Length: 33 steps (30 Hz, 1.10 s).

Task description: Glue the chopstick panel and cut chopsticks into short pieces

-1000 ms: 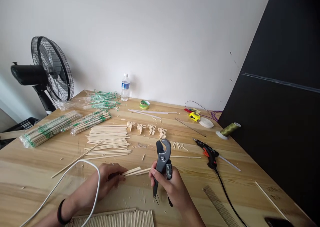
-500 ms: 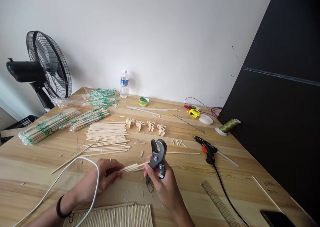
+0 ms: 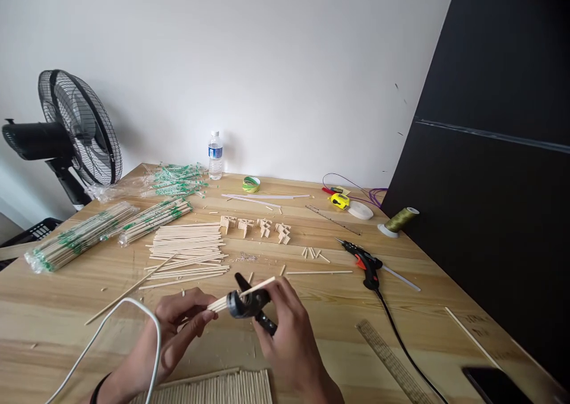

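My left hand (image 3: 184, 321) pinches a few thin wooden sticks (image 3: 218, 305) between thumb and fingers, their ends pointing right. Wrapped around a dark pair of hand pruners (image 3: 250, 305) is my right hand (image 3: 291, 327). The jaws of the pruners face left and lie at the sticks; one stick reaches past them to the upper right. Whether the blade touches the wood I cannot tell. Just below the hands is a mat of sticks laid side by side (image 3: 222, 387). Behind them lies a pile of loose sticks (image 3: 187, 240).
A white cable (image 3: 157, 333) loops by my left forearm. To the right are a glue gun (image 3: 365, 264), a ruler (image 3: 392, 359) and a phone (image 3: 490, 385). Small stick assemblies (image 3: 265, 228), wrapped stick bundles (image 3: 84, 234) and a water bottle (image 3: 215, 155) stand or lie farther back.
My right hand has turned the pruners from upright to facing left, bringing their jaws to the sticks. One stick now pokes out beyond them. The view has shifted slightly.
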Available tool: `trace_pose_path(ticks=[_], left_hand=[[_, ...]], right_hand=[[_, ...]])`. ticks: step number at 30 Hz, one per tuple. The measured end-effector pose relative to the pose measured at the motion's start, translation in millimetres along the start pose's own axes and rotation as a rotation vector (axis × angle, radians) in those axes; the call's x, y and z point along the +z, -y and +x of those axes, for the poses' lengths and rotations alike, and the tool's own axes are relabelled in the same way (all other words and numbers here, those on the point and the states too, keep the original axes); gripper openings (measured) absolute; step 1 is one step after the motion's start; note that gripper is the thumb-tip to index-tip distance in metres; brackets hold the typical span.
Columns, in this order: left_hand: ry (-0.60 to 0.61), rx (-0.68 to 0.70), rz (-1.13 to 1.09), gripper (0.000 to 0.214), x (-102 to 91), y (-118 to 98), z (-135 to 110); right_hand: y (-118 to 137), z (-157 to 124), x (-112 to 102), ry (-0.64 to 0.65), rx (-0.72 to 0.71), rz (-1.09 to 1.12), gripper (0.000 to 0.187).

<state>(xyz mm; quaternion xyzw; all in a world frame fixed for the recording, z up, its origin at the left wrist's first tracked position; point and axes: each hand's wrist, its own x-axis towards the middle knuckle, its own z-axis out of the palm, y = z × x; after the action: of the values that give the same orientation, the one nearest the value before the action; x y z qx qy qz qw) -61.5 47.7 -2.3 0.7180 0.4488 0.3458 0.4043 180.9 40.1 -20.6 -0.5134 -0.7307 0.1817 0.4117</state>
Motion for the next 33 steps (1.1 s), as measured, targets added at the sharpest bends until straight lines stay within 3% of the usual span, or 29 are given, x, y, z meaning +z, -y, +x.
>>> trace_pose_path(ticks=[3, 7, 11, 15, 18, 24, 28, 33], left_hand=[[0.007, 0.051, 0.031, 0.026, 3.2, -0.3, -3.0], [-0.092, 0.136, 0.088, 0.023, 10.3, -3.1, -8.1], [-0.148, 0.165, 0.130, 0.022, 15.8, -6.1, -11.9], [-0.114, 0.105, 0.095, 0.022, 17.0, -6.1, -8.2], [-0.086, 0.058, 0.041, 0.026, 14.4, -2.5, -1.4], [-0.053, 0.001, 0.264, 0.030, 2.6, 24.1, 14.3], [-0.097, 0.138, 0.428, 0.033, 1.9, 41.5, 19.6], [-0.258, 0.316, 0.572, 0.050, 14.9, 17.8, 17.1]], right_hand=[[-0.7, -3.5, 7.5, 0.002, -0.056, 0.005, 0.059], [-6.0, -5.5, 10.8, -0.073, -0.121, -0.084, 0.074], [-2.9, -4.4, 11.1, -0.106, -0.102, -0.174, 0.053], [-2.1, -3.6, 15.3, -0.100, -0.009, -0.320, 0.020], [-6.4, -1.9, 16.1, -0.053, 0.098, -0.417, 0.007], [-9.9, 8.3, 5.0, 0.059, 0.341, -0.472, 0.013], [-2.1, 13.9, 0.3, 0.145, 0.381, -0.527, 0.016], [8.2, 10.9, 1.3, 0.212, 0.337, -0.563, 0.015]])
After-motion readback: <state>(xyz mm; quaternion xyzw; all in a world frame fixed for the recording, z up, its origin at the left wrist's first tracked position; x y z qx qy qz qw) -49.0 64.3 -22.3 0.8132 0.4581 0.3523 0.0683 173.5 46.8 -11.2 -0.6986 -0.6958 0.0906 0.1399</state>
